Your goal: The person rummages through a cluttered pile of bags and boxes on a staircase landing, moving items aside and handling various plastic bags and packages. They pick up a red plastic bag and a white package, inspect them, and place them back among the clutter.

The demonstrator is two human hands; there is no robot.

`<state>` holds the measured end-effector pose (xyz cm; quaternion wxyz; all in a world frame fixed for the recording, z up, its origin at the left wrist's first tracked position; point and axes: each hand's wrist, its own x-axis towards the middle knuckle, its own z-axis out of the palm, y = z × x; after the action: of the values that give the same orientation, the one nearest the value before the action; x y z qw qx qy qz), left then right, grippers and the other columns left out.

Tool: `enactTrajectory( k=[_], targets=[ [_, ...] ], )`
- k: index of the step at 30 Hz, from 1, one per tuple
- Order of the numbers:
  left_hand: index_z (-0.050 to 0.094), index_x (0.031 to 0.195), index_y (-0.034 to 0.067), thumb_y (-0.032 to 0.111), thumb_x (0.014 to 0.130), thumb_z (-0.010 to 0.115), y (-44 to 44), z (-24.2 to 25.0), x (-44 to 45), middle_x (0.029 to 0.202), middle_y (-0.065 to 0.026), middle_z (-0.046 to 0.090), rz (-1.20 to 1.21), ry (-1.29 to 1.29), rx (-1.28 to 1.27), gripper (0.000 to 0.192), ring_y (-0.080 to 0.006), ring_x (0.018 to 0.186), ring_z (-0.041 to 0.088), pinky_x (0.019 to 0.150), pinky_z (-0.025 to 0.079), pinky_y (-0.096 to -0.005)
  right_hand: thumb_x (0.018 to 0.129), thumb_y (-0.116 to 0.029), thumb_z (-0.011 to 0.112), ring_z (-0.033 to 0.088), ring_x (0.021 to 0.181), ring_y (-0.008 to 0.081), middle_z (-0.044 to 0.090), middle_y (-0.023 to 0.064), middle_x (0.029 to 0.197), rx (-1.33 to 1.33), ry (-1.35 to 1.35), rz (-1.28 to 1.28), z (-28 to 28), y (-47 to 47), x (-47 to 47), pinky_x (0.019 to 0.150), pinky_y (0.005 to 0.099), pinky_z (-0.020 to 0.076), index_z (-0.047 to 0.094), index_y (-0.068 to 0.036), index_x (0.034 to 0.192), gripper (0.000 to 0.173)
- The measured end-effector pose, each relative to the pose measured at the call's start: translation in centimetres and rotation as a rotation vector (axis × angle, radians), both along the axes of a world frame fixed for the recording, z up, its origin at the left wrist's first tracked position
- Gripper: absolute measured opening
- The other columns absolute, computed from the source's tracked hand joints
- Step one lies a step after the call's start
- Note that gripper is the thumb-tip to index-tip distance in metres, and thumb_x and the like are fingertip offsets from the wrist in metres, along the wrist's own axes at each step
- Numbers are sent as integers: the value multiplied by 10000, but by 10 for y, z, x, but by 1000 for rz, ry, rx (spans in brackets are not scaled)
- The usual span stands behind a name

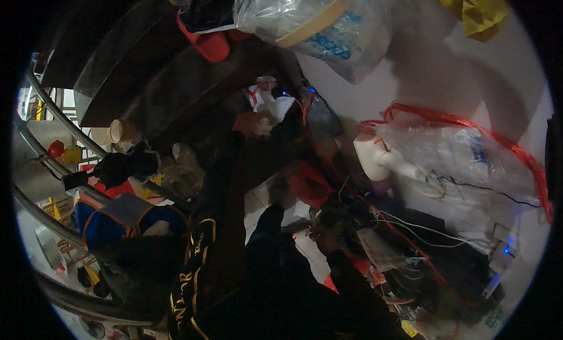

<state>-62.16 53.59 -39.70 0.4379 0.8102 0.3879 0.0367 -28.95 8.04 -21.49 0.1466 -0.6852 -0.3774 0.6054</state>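
Observation:
My left hand (250, 123) reaches forward in dim light, at the lower edge of a crumpled white and red plastic packet (278, 107); whether the fingers grip it is too dark to tell. Nearer my body, my right hand (324, 239) is beside a small pale object (301, 234), with its hold on it unclear. Dark clutter and a red item (310, 184) lie just ahead of my right hand. Black sleeves cover both arms, the left one bearing gold writing.
A white hair dryer (378, 157) hangs by the right wall beside clear plastic bags (440, 151). White and red cords cross the right side. Dark steps (118, 72) and curved metal rails (57, 111) stand at left. A bagged tub (325, 28) hangs above.

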Motion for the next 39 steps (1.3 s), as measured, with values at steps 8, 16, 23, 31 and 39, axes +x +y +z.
enactTrajectory(
  k=[8,16,23,31,39],
  targets=[
    [548,1408,107,209,746,868,-56,71,-13,1320,-127,628,42,62,94,742,-313,1207,604,998,523,-464,875,-198,676,700,945,204,757,96,1000,-46,-3,20,14,9,-4,870,350,534,733,-52,1058,240],
    [576,1398,121,148,653,928,-109,135,17,1347,-145,639,252,91,-199,825,-327,1262,596,1065,504,-420,877,-207,688,662,826,176,715,80,894,-33,-39,-44,8,-6,2,775,350,533,731,-77,1083,248],
    [616,1335,106,271,652,931,-149,137,36,1283,-139,663,263,-101,-232,769,-331,1177,643,997,534,-420,903,-165,688,639,774,152,688,61,851,67,-89,-110,39,-3,7,717,333,531,715,-78,1090,207],
    [651,1272,112,228,767,836,-179,145,80,1164,-157,692,101,-61,83,550,-322,1077,684,897,574,-417,913,-255,682,699,987,301,739,161,1055,116,-284,205,-26,-34,38,896,411,545,718,-73,1121,279],
    [670,1237,91,374,921,700,-280,132,118,1249,-108,665,556,-635,-818,425,-274,1136,655,908,570,-426,888,-213,717,687,996,231,730,161,1067,34,-32,-117,24,-18,42,875,365,528,686,-34,1126,299]
  ],
)
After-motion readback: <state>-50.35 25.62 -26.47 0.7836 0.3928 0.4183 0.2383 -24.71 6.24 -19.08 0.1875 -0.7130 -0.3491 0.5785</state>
